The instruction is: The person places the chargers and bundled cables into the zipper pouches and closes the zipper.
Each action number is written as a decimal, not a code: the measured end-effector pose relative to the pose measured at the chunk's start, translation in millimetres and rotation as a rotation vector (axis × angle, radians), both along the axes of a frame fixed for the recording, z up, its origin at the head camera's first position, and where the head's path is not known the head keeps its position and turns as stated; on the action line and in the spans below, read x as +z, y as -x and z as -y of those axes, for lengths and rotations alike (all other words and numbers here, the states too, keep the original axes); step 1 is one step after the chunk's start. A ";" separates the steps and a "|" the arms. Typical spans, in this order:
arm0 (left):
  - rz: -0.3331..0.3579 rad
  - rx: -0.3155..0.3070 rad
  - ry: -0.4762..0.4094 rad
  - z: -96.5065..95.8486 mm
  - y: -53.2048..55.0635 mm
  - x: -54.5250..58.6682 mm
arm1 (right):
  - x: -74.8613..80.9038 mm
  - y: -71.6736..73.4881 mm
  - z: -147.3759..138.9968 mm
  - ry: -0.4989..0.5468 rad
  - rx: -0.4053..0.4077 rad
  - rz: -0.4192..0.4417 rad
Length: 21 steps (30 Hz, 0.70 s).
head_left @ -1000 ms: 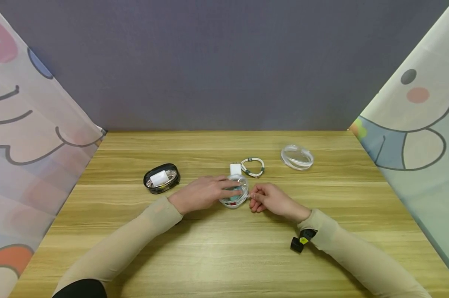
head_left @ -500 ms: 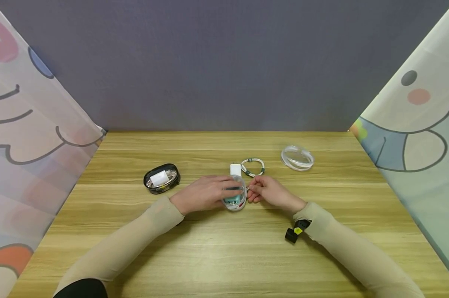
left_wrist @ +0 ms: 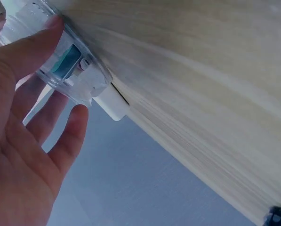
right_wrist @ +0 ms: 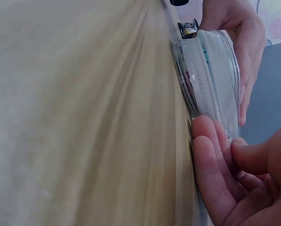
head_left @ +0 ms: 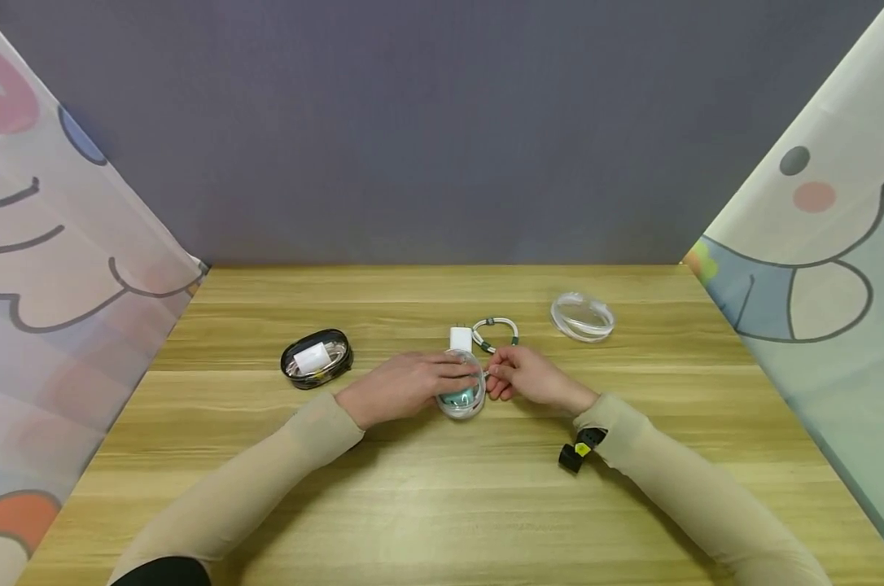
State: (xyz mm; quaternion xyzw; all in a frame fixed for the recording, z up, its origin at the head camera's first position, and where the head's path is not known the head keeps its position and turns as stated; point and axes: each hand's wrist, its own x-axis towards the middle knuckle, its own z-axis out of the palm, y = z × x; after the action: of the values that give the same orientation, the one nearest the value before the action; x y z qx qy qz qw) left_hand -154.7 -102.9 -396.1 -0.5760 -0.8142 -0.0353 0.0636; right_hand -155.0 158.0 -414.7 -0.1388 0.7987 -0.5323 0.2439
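Observation:
A clear oval zippered pouch (head_left: pixel 462 409) with teal contents lies near the middle of the table. My left hand (head_left: pixel 413 387) grips it, fingers spread over its top; in the left wrist view the thumb and fingers lie on opposite sides of the pouch (left_wrist: pixel 91 77). At the pouch's right side, my right hand (head_left: pixel 533 380) pinches the small zipper pull (right_wrist: pixel 229 138) between thumb and curled fingers. The zipper teeth run along the pouch's side wall in the right wrist view. Most of the teal contents are hidden under the left fingers.
Just beyond the pouch stand a white charger plug (head_left: pixel 460 338) and a looped white cable (head_left: pixel 496 321) with dark ties. A black-rimmed pouch (head_left: pixel 345 364) holding a white plug and cable lies left. Another clear pouch (head_left: pixel 562 323) lies at back right.
Over the second, my right hand has moved away from me along the pouch's right side with the zipper pull. The pouch has turned slightly under my left hand. The head view has tilted slightly.

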 end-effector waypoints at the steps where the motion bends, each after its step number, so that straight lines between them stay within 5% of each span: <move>1: 0.001 0.009 -0.003 -0.5 -0.4 0.2 | 0.5 -0.7 -0.2 -0.002 0.004 -0.009; 21: 0.004 0.057 -0.004 -2.4 -0.9 -2.3 | 3.7 -18.3 -3.2 -0.001 0.031 -0.021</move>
State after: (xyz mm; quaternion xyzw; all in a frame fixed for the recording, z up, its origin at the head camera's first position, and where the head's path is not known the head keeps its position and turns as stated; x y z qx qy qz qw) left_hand -153.8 -100.5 -398.4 -0.5524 -0.8303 -0.0364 0.0641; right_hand -136.7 161.1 -411.0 -0.1567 0.7991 -0.5268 0.2438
